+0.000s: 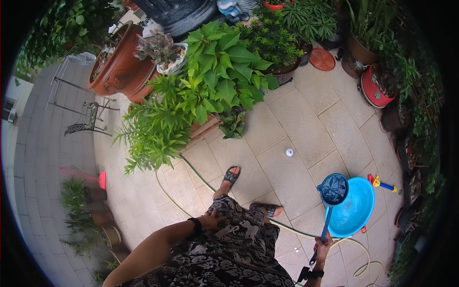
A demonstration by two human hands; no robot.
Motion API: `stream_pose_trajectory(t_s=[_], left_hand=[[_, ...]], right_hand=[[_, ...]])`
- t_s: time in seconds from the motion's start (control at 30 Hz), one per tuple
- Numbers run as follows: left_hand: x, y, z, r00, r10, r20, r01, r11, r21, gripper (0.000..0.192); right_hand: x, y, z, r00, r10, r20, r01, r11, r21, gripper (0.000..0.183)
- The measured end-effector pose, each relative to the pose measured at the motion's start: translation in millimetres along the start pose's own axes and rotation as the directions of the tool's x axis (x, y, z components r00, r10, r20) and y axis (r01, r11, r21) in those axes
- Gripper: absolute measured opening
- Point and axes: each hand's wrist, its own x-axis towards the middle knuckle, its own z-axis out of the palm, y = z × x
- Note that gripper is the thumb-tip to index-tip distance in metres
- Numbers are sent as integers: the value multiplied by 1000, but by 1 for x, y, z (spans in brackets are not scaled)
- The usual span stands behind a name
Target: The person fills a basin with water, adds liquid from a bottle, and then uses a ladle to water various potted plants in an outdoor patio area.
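Note:
My right hand [323,246] grips the long handle of a dark blue plastic water ladle [333,189]. Its round bowl, with a small pouring lip, appears to hold water and overlaps the rim of a light blue plastic basin [353,219] on the floor. Some water seems to lie in the basin. My left hand [212,220] rests on my patterned trousers at the thigh, fingers spread and holding nothing.
A garden hose [287,228] runs across the tiles by my sandals and coils at lower right. A small white round object [289,153] lies ahead. A leafy potted plant [226,68] and a terracotta pot [122,68] stand in front; a red pot [376,89] stands right.

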Motion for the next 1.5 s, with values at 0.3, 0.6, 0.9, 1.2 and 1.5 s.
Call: stream_pose_trajectory(t_s=[0.3,0.6,0.9,1.2,1.5], left_hand=[[35,-149,10,942,302,-144,-334,863,-378,77],[-42,-268,-20,935,154,-318,-352,496,-794,72],[-43,-327,44,951,-171,-257,-213,237,-948,63],[-36,-318,93,947,-203,-247,-277,-135,-951,53],[-34,-332,116,972,-203,-114,-158,-218,-963,49]], right_hand=[[-9,-139,213,850,20,526,129,961,-245,60],[-23,-270,490,649,111,753,389,802,-454,60],[-19,-366,747,370,266,890,729,510,-456,55],[5,-344,893,337,464,819,894,117,-433,51],[31,-377,895,486,410,772,873,-195,-446,51]])
